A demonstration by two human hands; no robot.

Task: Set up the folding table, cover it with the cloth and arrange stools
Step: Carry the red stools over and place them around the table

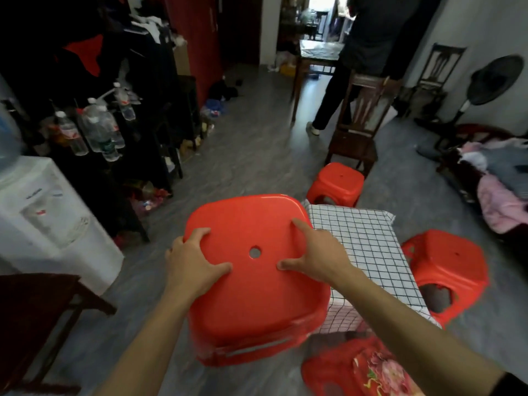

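Note:
A red plastic stool (251, 298) with a hole in its seat is right in front of me, at the left side of the low table. My left hand (191, 261) and my right hand (311, 252) both lie on its seat with spread fingers. The table carries a white cloth with a black grid (368, 247). A second red stool (337, 182) stands at the table's far end. A third red stool (448, 270) stands on its right side. A fourth red stool (357, 370), with a flowered cushion, shows at the near end.
A white water dispenser (48, 218) and a dark rack with bottles (97, 130) line the left. A wooden chair (360, 121) stands beyond the far stool, with a person (368, 47) walking behind it. A fan (491, 84) and clothes pile (500, 184) are right.

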